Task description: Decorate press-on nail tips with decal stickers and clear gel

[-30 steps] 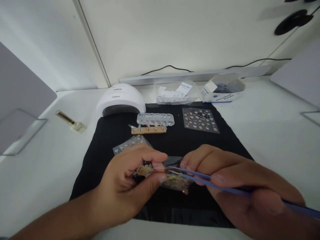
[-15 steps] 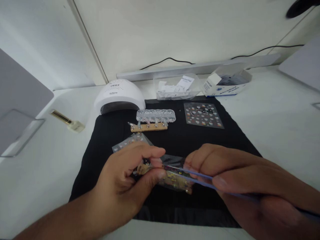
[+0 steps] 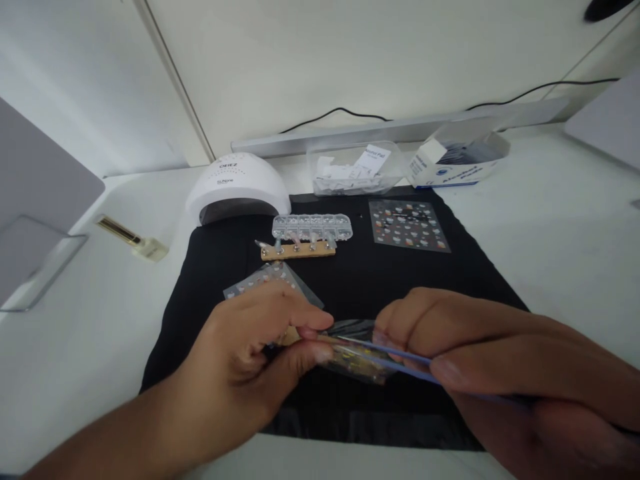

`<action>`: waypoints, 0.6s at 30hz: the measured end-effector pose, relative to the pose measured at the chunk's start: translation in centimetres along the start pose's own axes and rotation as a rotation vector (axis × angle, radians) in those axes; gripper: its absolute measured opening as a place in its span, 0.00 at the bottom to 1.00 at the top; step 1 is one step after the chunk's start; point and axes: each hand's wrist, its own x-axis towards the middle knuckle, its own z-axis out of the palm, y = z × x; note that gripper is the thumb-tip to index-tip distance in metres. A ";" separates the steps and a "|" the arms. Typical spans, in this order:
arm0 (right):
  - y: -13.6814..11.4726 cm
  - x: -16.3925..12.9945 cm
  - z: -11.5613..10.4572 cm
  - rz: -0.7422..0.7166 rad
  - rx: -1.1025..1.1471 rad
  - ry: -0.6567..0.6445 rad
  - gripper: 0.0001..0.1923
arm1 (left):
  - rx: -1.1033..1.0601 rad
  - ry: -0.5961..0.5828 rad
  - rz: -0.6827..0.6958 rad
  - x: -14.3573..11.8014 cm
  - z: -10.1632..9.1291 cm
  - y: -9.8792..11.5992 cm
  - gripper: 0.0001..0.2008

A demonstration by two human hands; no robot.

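My right hand (image 3: 480, 353) is closed around blue tweezers (image 3: 395, 357), their tips pointing left to my left fingertips. My left hand (image 3: 265, 353) pinches thumb against index finger at the edge of a clear sticker sheet (image 3: 357, 367) with yellow marks. The tweezer tips meet the sheet's edge at that pinch; exactly what lies between them is too small to tell. A tan piece shows partly behind my left fingers. Just beyond my left hand lie other clear sticker sheets (image 3: 255, 280), partly covered by it.
A tan strip with several nail tips (image 3: 300, 251) lies before a clear compartment case (image 3: 313, 227) on the black mat (image 3: 360, 280). Another sticker sheet (image 3: 409, 227) is at right. Behind stand a white nail lamp (image 3: 237, 187), a clear tray (image 3: 350, 180) and an alcohol pad box (image 3: 457, 167). A polish bottle (image 3: 133, 239) lies left.
The sticker sheet between my hands has tilted and shows less of its face. My hands have shifted only slightly, staying in the same grips. The view has moved a little.
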 end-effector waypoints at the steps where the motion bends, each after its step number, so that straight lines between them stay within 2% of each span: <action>1: 0.0 0.1 0.0 0.000 0.008 -0.004 0.17 | -0.012 -0.013 -0.012 0.0 -0.1 0.1 0.03; 4: -0.3 0.4 0.3 0.003 0.043 -0.012 0.16 | -0.056 -0.050 -0.053 0.1 -0.3 0.1 0.02; 10: -1.0 -0.1 1.1 0.100 0.029 0.090 0.15 | -0.100 -0.079 -0.068 0.1 -0.5 0.2 0.02; 16: -0.3 -0.3 0.0 -0.013 0.005 -0.042 0.17 | -0.099 -0.096 -0.057 0.1 -0.5 0.3 0.01; 18: -0.1 -0.3 0.0 -0.014 -0.001 -0.044 0.17 | -0.091 -0.105 -0.056 0.2 -0.5 0.3 0.01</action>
